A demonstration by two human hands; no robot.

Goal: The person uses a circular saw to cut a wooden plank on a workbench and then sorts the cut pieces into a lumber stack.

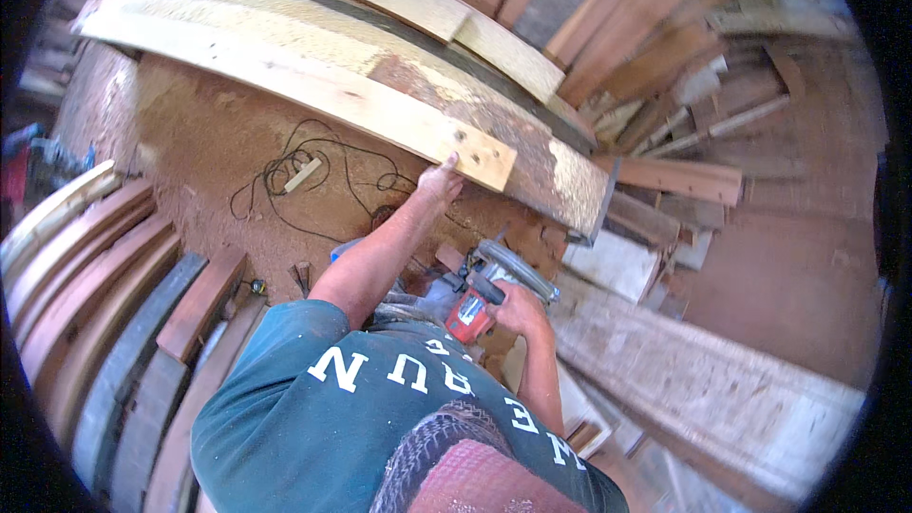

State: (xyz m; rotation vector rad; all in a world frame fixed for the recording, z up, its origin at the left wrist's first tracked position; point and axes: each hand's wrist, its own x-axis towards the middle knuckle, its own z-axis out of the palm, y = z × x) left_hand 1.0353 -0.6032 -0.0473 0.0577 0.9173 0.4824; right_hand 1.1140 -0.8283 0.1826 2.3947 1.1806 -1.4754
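My left hand (442,182) grips the near edge of a long pale wooden board (332,93), close to its right end. Several dark knots or holes mark that end. The board lies on a thick beam (532,157) covered with sawdust. In my right hand (522,311) is a circular saw (469,315) with a red motor housing and a grey guard, its handle wrapped by my fingers. The saw is held low in front of my body, apart from the board and to the right of my left hand.
A black cord (347,166) lies coiled on the sawdust floor with a small wood offcut (303,176) on it. Stacked planks (133,361) stand at the left. Loose boards (627,24) fill the far right, and a wide grey plank (703,370) runs along the near right.
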